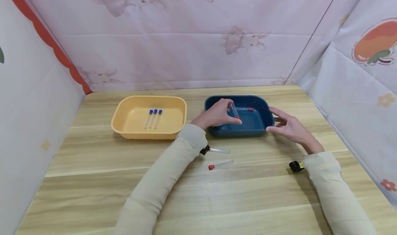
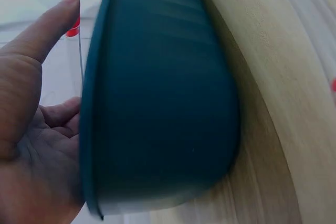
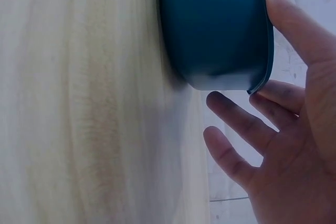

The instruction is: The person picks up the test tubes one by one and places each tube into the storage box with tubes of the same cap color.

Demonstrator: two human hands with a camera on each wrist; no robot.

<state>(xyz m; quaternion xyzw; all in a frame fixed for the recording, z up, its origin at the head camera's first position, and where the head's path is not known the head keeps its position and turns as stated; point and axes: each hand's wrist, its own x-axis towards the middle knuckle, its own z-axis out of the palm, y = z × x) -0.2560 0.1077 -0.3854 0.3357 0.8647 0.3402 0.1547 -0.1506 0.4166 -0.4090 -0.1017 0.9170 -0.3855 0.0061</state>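
My left hand (image 1: 218,114) is over the dark blue bin (image 1: 237,133), with a clear red-capped test tube (image 1: 234,110) spanning its thumb and fingers. In the left wrist view, the red cap (image 2: 73,30) is by the thumb tip. Another red-capped test tube (image 1: 250,109) lies inside the bin, partly hidden. My right hand (image 1: 289,126) touches the bin's right end with thumb and fingertips, its fingers spread. Two more tubes lie on the table in front: a red-capped one (image 1: 221,164), and one (image 1: 220,151) whose cap end is mostly covered by the left wrist's black camera.
A yellow bin (image 1: 149,135) stands left of the blue one. Several blue-capped test tubes (image 1: 153,119) lie side by side in it. Printed cloth walls (image 1: 173,62) enclose the wooden table (image 1: 124,180) at the back and both sides.
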